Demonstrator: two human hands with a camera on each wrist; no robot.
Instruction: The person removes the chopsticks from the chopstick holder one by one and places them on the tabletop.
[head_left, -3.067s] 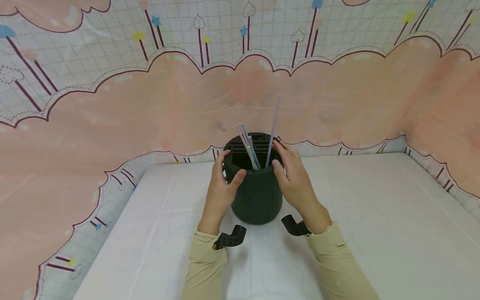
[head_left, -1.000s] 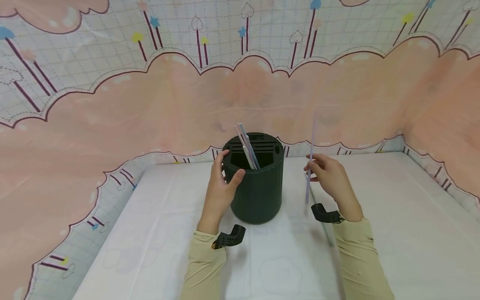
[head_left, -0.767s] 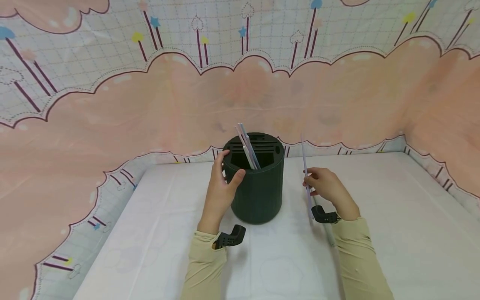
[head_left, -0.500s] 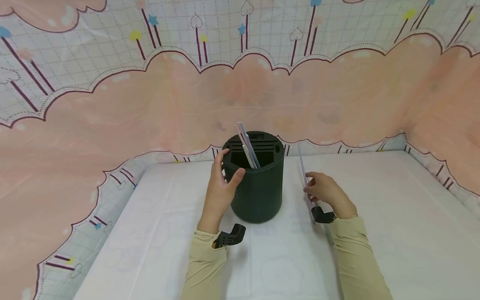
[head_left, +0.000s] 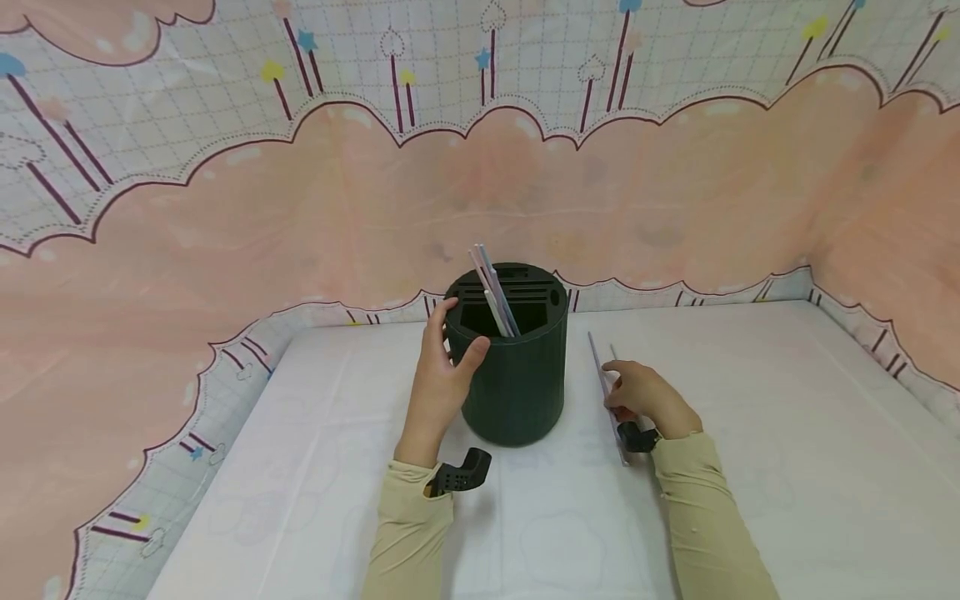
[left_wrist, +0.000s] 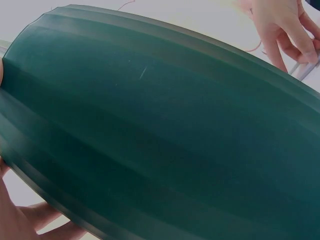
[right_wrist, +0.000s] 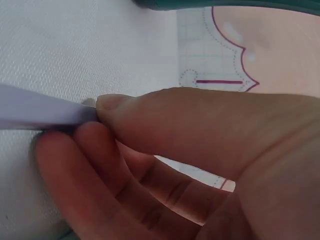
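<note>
A dark green cylindrical holder (head_left: 517, 392) with a slotted top stands upright on the white-covered table. My left hand (head_left: 438, 383) grips its left side at the rim, thumb in front and fingers behind. Several pale drinking straws (head_left: 491, 287) lean out of its front opening. To the right, my right hand (head_left: 647, 393) pinches a lilac straw (head_left: 597, 354) between thumb and fingers, low over the cloth. In the right wrist view that lilac straw (right_wrist: 40, 110) runs out leftward from the fingertips. Another thin straw (head_left: 613, 352) lies beside it, mostly hidden under the right hand.
White cloth (head_left: 337, 467) covers the table. Behind it hangs a peach and white patterned backdrop (head_left: 390, 217). Each wrist carries a black camera mount, the left one (head_left: 461, 471) in front of the holder.
The right hand took the lilac straw out of the holder, moved it right and lowered it from upright to nearly flat at the table. The left hand stayed on the holder.
</note>
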